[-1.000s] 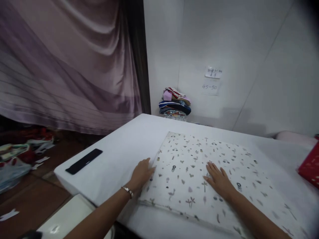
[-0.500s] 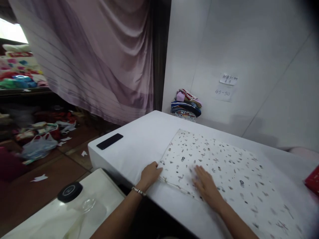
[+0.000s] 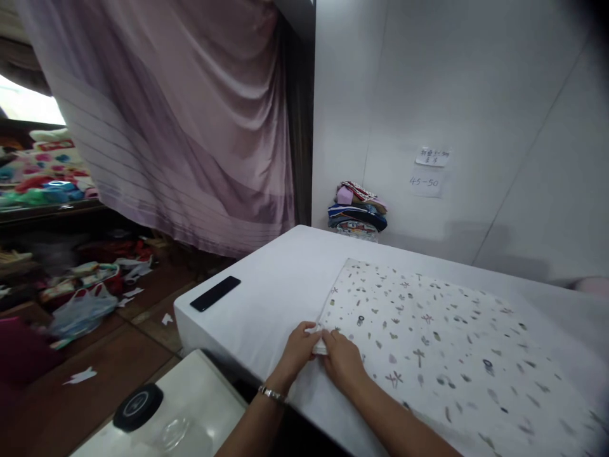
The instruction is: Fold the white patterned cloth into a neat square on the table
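A white patterned cloth [image 3: 428, 330] with small dark motifs lies flat on the white table [image 3: 276, 279]. My left hand [image 3: 299, 349] and my right hand [image 3: 341, 360] meet at the cloth's near left corner. Both hands have their fingers closed, pinching that corner's edge between them. A thin bracelet sits on my left wrist.
A black phone [image 3: 215, 293] lies near the table's left edge. A stack of folded clothes [image 3: 356, 209] stands against the white wall. A purple curtain [image 3: 181, 127] hangs at left. Bags and scraps litter the floor [image 3: 80, 304]. A low white surface with a black disc [image 3: 137, 406] sits below.
My right hand slid left across the cloth to join my left hand at the near left corner. Both hands went from lying flat to pinching the corner. My view swung left.
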The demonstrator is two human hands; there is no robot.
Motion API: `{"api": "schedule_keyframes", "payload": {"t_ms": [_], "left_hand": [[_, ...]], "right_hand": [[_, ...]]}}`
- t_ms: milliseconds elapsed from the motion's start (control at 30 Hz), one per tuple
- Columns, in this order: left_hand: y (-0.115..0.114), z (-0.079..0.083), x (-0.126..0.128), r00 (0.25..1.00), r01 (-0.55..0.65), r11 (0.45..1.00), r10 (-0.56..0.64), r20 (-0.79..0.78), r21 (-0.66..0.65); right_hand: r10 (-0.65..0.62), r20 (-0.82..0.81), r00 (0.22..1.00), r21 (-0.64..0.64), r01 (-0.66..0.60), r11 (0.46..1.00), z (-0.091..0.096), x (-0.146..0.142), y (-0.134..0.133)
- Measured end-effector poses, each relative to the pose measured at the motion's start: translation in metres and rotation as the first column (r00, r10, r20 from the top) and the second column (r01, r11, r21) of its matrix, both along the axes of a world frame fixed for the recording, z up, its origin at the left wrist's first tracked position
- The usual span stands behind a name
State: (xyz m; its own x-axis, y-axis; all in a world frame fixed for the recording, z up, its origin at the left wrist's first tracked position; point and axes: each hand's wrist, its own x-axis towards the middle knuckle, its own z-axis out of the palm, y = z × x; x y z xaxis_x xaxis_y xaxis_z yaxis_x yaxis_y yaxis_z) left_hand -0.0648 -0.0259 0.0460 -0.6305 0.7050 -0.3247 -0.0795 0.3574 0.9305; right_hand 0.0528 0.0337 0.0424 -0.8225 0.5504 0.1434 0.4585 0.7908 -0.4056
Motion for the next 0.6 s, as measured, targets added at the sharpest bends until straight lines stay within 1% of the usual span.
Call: {"api": "schedule_keyframes", "payload": {"t_ms": [67,133,200,267,333,367,433,500,600], "left_hand": [[0.005,-0.004,-0.008,0.999,0.001,1.000,0.000,0.047,-0.025],[0.015,-0.007,-0.016,0.994,0.022,0.999,-0.018,0.108,-0.043],[0.031,-0.007,-0.023,0.984,0.074,0.997,-0.069,0.166,-0.024],[0.056,-0.007,-0.030,0.968,0.124,0.992,-0.127,0.216,0.030],[0.088,-0.005,-0.037,0.949,0.147,0.986,-0.162,0.269,0.074],[0.107,-0.004,-0.041,0.941,0.147,0.986,-0.163,0.295,0.076],[0.146,-0.003,-0.051,0.935,0.117,0.993,-0.121,0.333,0.032],[0.188,-0.002,-0.062,0.938,0.063,0.998,-0.053,0.343,-0.019],[0.245,-0.003,-0.079,0.940,0.031,0.999,-0.017,0.342,-0.037]], "right_hand": [[-0.012,-0.070,0.997,-0.099,0.005,0.995,0.000,0.000,0.009],[-0.040,-0.164,0.986,-0.202,0.006,0.979,0.002,0.001,0.017],[-0.088,-0.244,0.966,-0.300,0.011,0.954,0.006,0.004,0.024],[-0.169,-0.294,0.941,-0.396,0.041,0.917,0.009,0.007,0.031],[-0.252,-0.314,0.915,-0.500,0.066,0.864,0.011,0.010,0.036],[-0.279,-0.321,0.905,-0.549,0.062,0.833,0.011,0.012,0.038],[-0.303,-0.333,0.893,-0.644,0.019,0.765,0.012,0.015,0.043],[-0.310,-0.340,0.888,-0.719,-0.033,0.694,0.013,0.019,0.046],[-0.317,-0.347,0.882,-0.802,-0.104,0.588,0.016,0.026,0.051]]}}
